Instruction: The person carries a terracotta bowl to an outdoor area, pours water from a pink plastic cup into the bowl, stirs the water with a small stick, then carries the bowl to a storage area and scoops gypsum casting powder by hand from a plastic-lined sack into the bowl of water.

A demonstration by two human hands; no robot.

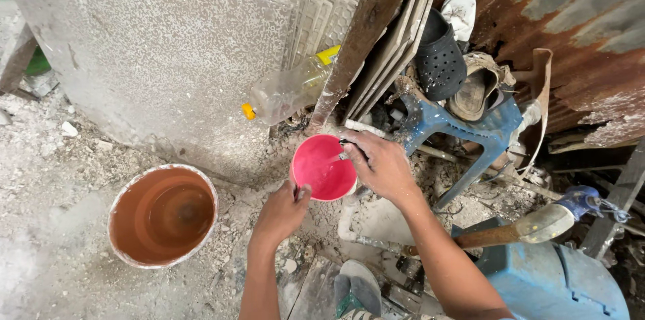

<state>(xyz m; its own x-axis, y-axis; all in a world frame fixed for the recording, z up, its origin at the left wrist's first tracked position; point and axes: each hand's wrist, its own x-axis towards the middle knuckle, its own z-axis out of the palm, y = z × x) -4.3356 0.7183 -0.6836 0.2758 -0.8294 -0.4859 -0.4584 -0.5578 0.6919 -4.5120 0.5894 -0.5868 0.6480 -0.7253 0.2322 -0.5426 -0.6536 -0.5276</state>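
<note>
A person's left hand grips the near rim of a small round pink plastic bowl, fingers curled over its edge, above a dusty, rubble-strewn floor. The right hand closes its fingers over the bowl's far rim. A large orange bucket holding murky water stands well apart to the left, near leaning grey tiles.

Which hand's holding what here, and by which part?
Left hand grips the pink bowl by its near rim. Right hand rests on the far-right rim, fingers curled over the edge; whether they also pinch something small cannot be told.
</note>
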